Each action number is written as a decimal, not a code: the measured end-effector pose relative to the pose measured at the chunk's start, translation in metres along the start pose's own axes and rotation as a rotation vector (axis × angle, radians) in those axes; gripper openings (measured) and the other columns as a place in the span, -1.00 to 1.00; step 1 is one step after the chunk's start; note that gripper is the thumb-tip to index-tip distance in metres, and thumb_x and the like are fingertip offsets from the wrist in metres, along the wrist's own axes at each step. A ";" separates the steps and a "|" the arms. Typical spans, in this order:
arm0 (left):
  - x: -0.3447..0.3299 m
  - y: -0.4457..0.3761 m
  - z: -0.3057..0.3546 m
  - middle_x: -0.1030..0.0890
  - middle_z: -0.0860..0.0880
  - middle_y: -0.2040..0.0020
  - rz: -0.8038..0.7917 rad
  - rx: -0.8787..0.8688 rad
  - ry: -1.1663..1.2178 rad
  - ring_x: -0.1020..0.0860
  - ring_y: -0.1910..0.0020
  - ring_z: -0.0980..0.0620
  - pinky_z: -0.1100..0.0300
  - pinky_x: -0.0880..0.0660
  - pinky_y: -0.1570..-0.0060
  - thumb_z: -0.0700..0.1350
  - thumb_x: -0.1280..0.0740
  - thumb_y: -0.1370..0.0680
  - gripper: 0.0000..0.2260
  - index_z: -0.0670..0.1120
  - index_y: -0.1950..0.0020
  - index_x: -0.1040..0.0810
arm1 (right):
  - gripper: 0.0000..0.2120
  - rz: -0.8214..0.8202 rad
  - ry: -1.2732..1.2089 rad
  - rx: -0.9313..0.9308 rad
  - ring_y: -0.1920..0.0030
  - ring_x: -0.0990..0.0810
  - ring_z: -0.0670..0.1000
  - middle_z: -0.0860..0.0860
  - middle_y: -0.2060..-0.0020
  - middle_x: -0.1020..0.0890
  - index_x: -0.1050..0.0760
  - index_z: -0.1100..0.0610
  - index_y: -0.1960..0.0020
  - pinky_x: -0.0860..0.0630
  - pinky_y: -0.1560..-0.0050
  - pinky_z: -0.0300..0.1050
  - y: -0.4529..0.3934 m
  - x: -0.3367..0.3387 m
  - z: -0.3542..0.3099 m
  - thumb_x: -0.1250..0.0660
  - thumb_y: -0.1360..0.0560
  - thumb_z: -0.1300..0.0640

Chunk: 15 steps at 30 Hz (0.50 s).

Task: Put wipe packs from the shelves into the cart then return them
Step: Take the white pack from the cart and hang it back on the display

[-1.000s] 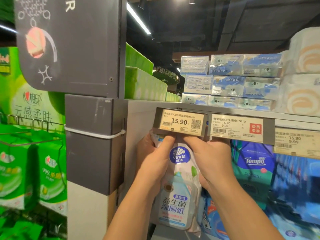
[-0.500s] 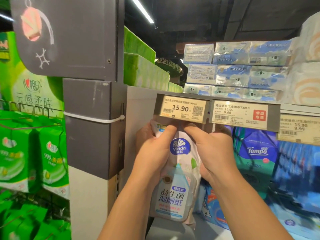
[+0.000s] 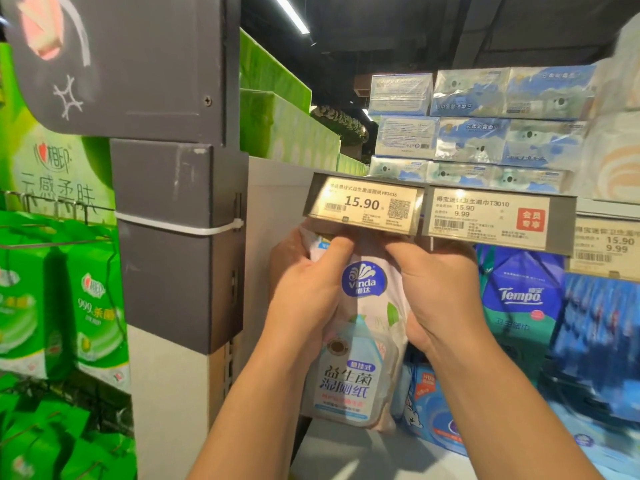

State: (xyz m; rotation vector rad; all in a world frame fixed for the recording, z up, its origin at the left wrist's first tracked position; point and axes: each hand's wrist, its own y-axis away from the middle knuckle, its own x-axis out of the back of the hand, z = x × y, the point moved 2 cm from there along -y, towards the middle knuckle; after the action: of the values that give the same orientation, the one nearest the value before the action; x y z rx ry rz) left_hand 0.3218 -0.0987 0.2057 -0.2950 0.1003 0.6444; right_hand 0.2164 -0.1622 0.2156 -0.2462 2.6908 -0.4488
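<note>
We see a grey post [image 3: 166, 244] at left with a white zip tie [image 3: 180, 227] around it; above it, a dark sign [image 3: 131, 64] with chalk-style drawings; left of the post, green packs [image 3: 93, 313] hang on wire hooks under a green poster [image 3: 59, 174]; two price tags [image 3: 363, 205] [image 3: 491, 218] sit side by side on the shelf edge, the first reading 15.90; on top lie stacked tissue packs [image 3: 474, 140] in blue and white, with green boxes [image 3: 284, 129] to their left; a ceiling light [image 3: 291, 13] runs overhead.
</note>
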 end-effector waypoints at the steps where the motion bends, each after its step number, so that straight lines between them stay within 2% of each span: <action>1: 0.000 -0.001 0.000 -0.75 -0.05 0.24 -0.015 0.015 0.005 -0.73 0.13 -0.11 -0.10 -0.62 -0.05 0.07 -0.41 -0.50 -0.80 0.00 0.25 -0.69 | -0.77 0.000 -0.022 -0.030 0.48 -0.63 0.08 0.11 0.50 -0.58 -0.55 0.24 0.44 -0.58 0.23 0.06 -0.001 0.000 -0.001 -0.45 -0.38 0.35; 4: 0.001 -0.002 -0.001 -0.75 -0.03 0.27 -0.016 0.063 0.012 -0.73 0.17 -0.06 -0.03 -0.62 -0.02 0.10 -0.41 -0.47 -0.75 -0.07 0.22 -0.66 | -0.83 -0.008 -0.032 -0.071 0.45 -0.63 0.09 0.14 0.43 -0.59 -0.56 0.25 0.32 -0.59 0.19 0.09 -0.004 0.000 0.000 -0.41 -0.42 0.40; 7: 0.001 -0.002 -0.003 -0.74 -0.01 0.30 -0.038 0.065 0.040 -0.72 0.23 -0.01 0.07 -0.60 0.09 0.09 -0.40 -0.49 -0.75 -0.07 0.21 -0.66 | -0.81 -0.030 0.023 -0.032 0.36 -0.66 0.12 0.11 0.43 -0.65 -0.64 0.23 0.41 -0.64 0.13 0.23 -0.005 -0.002 0.001 -0.48 -0.38 0.32; 9: 0.001 -0.002 -0.005 -0.74 -0.01 0.30 -0.037 0.061 0.042 -0.72 0.22 0.00 0.05 -0.60 0.03 0.10 -0.41 -0.49 -0.74 -0.07 0.23 -0.67 | -0.86 -0.049 0.067 0.008 0.31 -0.69 0.13 0.09 0.41 -0.69 -0.70 0.08 0.41 -0.65 0.09 0.32 -0.003 -0.005 -0.001 -0.52 -0.31 0.24; 11: 0.001 -0.003 -0.007 -0.75 -0.04 0.28 -0.029 0.066 0.045 -0.72 0.17 -0.05 -0.04 -0.62 -0.08 0.13 -0.43 -0.47 -0.70 -0.07 0.29 -0.68 | -0.86 -0.041 0.088 0.006 0.31 -0.71 0.14 0.09 0.41 -0.71 -0.71 0.06 0.39 -0.65 0.09 0.34 0.000 -0.006 -0.002 -0.50 -0.31 0.24; 12: 0.000 -0.002 -0.008 -0.75 -0.05 0.27 -0.027 0.075 0.034 -0.73 0.15 -0.08 -0.10 -0.61 -0.13 0.16 -0.44 -0.43 -0.70 -0.05 0.33 -0.71 | -0.90 -0.032 0.105 0.004 0.32 -0.71 0.15 0.10 0.41 -0.71 -0.70 0.11 0.36 -0.65 0.11 0.33 -0.001 -0.005 -0.002 -0.49 -0.31 0.26; 13: -0.001 -0.004 -0.010 -0.75 -0.05 0.26 -0.024 0.069 0.025 -0.73 0.13 -0.10 -0.16 -0.60 -0.16 0.19 -0.42 -0.39 -0.75 0.06 0.36 -0.72 | -0.97 -0.019 0.120 0.009 0.33 -0.71 0.16 0.10 0.41 -0.71 -0.69 0.19 0.31 -0.65 0.13 0.34 -0.002 -0.005 -0.001 -0.48 -0.30 0.26; 15: -0.004 -0.002 -0.009 -0.75 -0.05 0.25 -0.001 0.073 -0.007 -0.72 0.12 -0.12 -0.21 -0.59 -0.17 0.21 -0.36 -0.32 -0.88 0.35 0.42 -0.63 | -0.94 -0.003 0.160 -0.014 0.37 -0.70 0.18 0.11 0.44 -0.69 -0.62 0.25 0.25 -0.64 0.16 0.36 -0.004 -0.003 0.000 -0.48 -0.32 0.27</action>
State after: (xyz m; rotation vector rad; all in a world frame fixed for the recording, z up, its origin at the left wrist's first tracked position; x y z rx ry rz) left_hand 0.3201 -0.1052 0.1983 -0.2228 0.1168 0.6396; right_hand 0.2199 -0.1651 0.2180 -0.2277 2.8510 -0.4695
